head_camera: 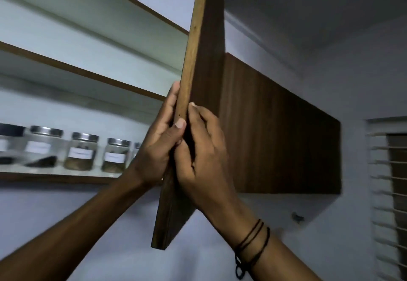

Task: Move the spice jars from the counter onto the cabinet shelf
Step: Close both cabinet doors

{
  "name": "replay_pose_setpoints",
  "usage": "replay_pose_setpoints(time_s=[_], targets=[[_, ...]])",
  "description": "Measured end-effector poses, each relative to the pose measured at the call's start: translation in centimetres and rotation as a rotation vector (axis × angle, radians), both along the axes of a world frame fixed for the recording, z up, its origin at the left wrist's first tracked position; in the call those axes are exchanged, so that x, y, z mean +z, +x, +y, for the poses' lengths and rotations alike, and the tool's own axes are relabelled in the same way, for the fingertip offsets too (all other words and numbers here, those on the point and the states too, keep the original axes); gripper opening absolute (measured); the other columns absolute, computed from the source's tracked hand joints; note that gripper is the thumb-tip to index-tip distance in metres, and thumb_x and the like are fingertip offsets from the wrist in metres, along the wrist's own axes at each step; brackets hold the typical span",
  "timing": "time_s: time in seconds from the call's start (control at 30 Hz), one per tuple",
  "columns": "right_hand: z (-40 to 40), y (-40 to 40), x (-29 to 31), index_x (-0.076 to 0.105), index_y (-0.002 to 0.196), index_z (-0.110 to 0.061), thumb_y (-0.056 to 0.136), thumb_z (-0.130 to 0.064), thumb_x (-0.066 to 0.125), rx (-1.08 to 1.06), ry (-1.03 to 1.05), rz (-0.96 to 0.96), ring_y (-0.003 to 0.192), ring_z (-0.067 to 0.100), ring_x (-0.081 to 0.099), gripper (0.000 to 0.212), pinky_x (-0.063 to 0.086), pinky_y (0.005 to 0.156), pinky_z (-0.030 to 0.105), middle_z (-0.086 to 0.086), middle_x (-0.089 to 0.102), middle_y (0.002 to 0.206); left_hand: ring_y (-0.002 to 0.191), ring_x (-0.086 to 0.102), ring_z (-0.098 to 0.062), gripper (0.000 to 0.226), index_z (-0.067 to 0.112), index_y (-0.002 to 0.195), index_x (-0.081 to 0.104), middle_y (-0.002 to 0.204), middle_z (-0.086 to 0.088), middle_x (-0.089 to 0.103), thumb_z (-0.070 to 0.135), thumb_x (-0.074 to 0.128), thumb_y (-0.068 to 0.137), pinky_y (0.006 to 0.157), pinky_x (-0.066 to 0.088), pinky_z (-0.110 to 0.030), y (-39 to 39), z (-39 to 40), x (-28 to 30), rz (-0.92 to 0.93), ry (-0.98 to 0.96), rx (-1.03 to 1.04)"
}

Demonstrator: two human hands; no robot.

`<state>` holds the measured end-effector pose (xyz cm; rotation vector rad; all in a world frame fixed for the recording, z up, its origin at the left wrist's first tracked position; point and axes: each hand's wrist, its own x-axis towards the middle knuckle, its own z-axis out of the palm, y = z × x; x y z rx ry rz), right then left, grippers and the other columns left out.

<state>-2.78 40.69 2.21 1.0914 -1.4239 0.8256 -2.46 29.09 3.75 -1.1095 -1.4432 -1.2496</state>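
Both hands clamped on the open cabinet door (198, 65) edge: left hand (158, 148) fingers wrapped on its inner face, right hand (198, 150) pressed on the outer. Spice jars (81, 150) stand in a row on the bottom shelf (55, 174), left of the fingers. Risk, as I judge it: swinging shut could pinch the left fingertips; room dim, pale walls, slatted window (387, 181) far right.

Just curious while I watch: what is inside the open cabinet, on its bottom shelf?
A row of lidded spice jars with white labels stands on the bottom shelf. The left hand and the cabinet door hide the row's right end, so the count stays unknown.
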Motion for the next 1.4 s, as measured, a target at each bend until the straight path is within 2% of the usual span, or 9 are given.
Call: replay_pose_setpoints(time_s=[0.07, 0.17, 0.3, 0.43, 0.57, 0.77, 1.13, 1.27, 1.4], targets=[[-3.3, -0.8, -0.1, 0.030, 0.152, -0.022, 0.097, -0.032, 0.042, 0.014, 0.063, 0.005, 0.135, 0.014, 0.035, 0.057, 0.033, 0.111, 0.027, -0.002, 0.028, 0.155, 0.139, 0.044, -0.005, 0.062, 0.031, 0.153, 0.020, 0.155, 0.011, 0.041, 0.018, 0.040, 0.096, 0.110, 0.040, -0.017, 0.7, -3.5, 0.0, -0.049, 0.063, 0.038], [-8.7, -2.1, -0.7, 0.010, 0.157, -0.033, 0.097, -0.042, 0.039, 0.110, 0.184, -0.088, 0.151, 0.009, 0.005, 0.067, 0.012, 0.121, 0.031, -0.012, 0.001, 0.165, 0.128, 0.054, 0.001, 0.059, 0.036, 0.150, 0.027, 0.135, 0.028, 0.058, 0.016, 0.044, 0.098, 0.096, 0.047, -0.011, 1.2, -8.7, -0.3, -0.099, 0.133, 0.148], [-15.1, -4.4, -1.6, -0.008, 0.155, -0.038, 0.099, -0.044, 0.039, 0.075, 0.346, -0.153, 0.149, 0.006, -0.019, 0.073, 0.003, 0.124, 0.039, -0.015, -0.021, 0.163, 0.117, 0.062, 0.004, 0.054, 0.029, 0.148, 0.038, 0.133, 0.017, 0.060, 0.007, 0.047, 0.100, 0.087, 0.051, -0.011, 0.5, -15.9, -0.5, -0.199, 0.283, 0.332], [-19.7, -6.9, -1.6, -0.007, 0.157, -0.028, 0.100, -0.039, 0.040, -0.037, 0.492, -0.220, 0.151, 0.015, -0.019, 0.075, 0.006, 0.124, 0.047, -0.009, -0.025, 0.162, 0.103, 0.063, 0.011, 0.051, 0.021, 0.148, 0.040, 0.138, 0.005, 0.057, 0.005, 0.047, 0.100, 0.080, 0.052, -0.007, -0.9, -20.6, -0.3, -0.294, 0.345, 0.552], [-23.2, -8.6, -1.4, -0.008, 0.157, -0.024, 0.100, -0.039, 0.037, -0.105, 0.548, -0.231, 0.151, 0.019, -0.018, 0.074, 0.003, 0.122, 0.046, -0.005, -0.026, 0.163, 0.116, 0.058, -0.002, 0.051, 0.022, 0.149, 0.040, 0.148, 0.003, 0.051, 0.004, 0.043, 0.101, 0.093, 0.050, -0.011, -1.8, -23.1, 0.0, -0.322, 0.324, 0.675], [-25.6, -10.4, -1.7, -0.008, 0.157, -0.021, 0.101, -0.032, 0.037, -0.168, 0.540, -0.180, 0.152, 0.022, -0.016, 0.072, 0.005, 0.122, 0.043, -0.001, -0.023, 0.163, 0.135, 0.047, -0.012, 0.050, 0.019, 0.151, 0.036, 0.152, 0.002, 0.047, 0.005, 0.039, 0.103, 0.114, 0.041, -0.030, -2.9, -24.7, -0.2, -0.337, 0.285, 0.754], [-26.8, -10.5, -1.9, -0.011, 0.156, -0.018, 0.101, -0.031, 0.036, -0.248, 0.557, -0.195, 0.152, 0.026, -0.016, 0.073, 0.006, 0.123, 0.045, 0.004, -0.024, 0.163, 0.126, 0.056, -0.006, 0.052, 0.023, 0.148, 0.041, 0.143, 0.009, 0.053, 0.002, 0.039, 0.101, 0.109, 0.046, -0.029, -4.1, -26.2, -0.4, -0.338, 0.234, 0.821], [-26.5, -8.1, -0.9, -0.001, 0.158, -0.020, 0.102, -0.033, 0.035, -0.115, 0.594, -0.323, 0.153, 0.025, -0.012, 0.067, 0.012, 0.122, 0.050, 0.000, -0.018, 0.165, 0.113, 0.063, -0.001, 0.052, 0.022, 0.141, 0.050, 0.130, 0.011, 0.061, -0.002, 0.041, 0.096, 0.094, 0.050, -0.014, -2.2, -25.9, -1.1, -0.361, 0.134, 0.898], [-26.3, -4.3, 0.4, 0.015, 0.156, -0.019, 0.103, -0.027, 0.037, 0.090, 0.567, -0.275, 0.153, 0.020, 0.009, 0.058, 0.020, 0.122, 0.044, 0.001, 0.010, 0.166, 0.128, 0.053, -0.009, 0.042, 0.014, 0.143, 0.049, 0.144, -0.001, 0.055, 0.016, 0.046, 0.101, 0.104, 0.044, -0.022, 2.8, -25.6, -2.0, -0.309, 0.142, 1.031]])
